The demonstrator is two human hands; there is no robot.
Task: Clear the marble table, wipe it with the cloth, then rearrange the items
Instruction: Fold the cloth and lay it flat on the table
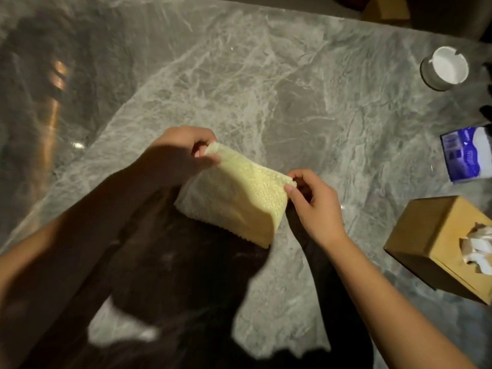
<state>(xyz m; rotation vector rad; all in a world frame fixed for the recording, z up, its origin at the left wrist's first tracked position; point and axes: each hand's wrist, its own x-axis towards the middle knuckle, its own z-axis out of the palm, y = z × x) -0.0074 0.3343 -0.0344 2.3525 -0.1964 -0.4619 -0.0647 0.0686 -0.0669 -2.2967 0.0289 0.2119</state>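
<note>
A pale yellow textured cloth (pixel 239 193) hangs folded between both hands just above the grey marble table (pixel 266 89). My left hand (pixel 175 153) pinches its upper left corner. My right hand (pixel 311 203) pinches its right corner. The cloth's lower edge droops down to the tabletop. Dark shadows of my arms and head cover the near part of the marble.
At the right stand a white ashtray (pixel 444 69), a blue and white tissue packet (pixel 468 153) and a brown cardboard tissue box (pixel 439 243) with a tissue sticking out. The table's far edge runs along the top; another brown box (pixel 386 9) lies beyond it.
</note>
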